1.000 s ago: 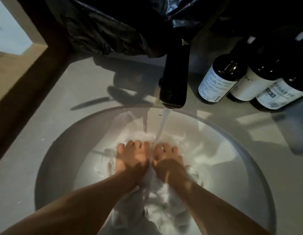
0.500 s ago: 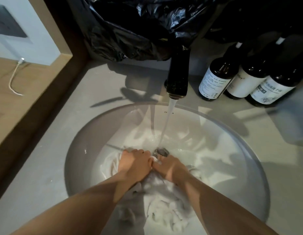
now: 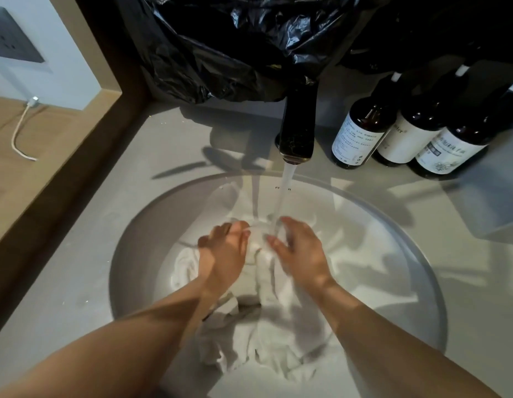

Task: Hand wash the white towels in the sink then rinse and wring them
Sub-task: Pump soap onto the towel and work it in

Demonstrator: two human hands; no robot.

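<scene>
Parted since half a second back: two hands formerly knuckle to knuckle below the faucet [image 3: 297,124], now with a clear gap between them.

Left of the water stream [image 3: 284,202]: left hand [image 3: 223,254], fingers curled, bunching a fold of the white towel [image 3: 262,265].

Directly below the faucet, between the hands: raised ridge of that towel, long axis running from the stream toward the person. Remainder heaped in the near part of the sink [image 3: 129,254].

Right of the ridge: right hand [image 3: 301,251], fingers fairly straight and laid against the cloth rather than closed round it. Outline motion-blurred, so probably pressing, not confirmed. Stream striking at that hand's fingertips.

Judged: washing or rinsing in progress, wringing not begun. Next grip dependent on the ridge lying between both hands, about equally near each. Left already holding; right needing only to close across the axis.

Further right of the faucet, on the counter: three dark bottles [image 3: 361,133].
</scene>
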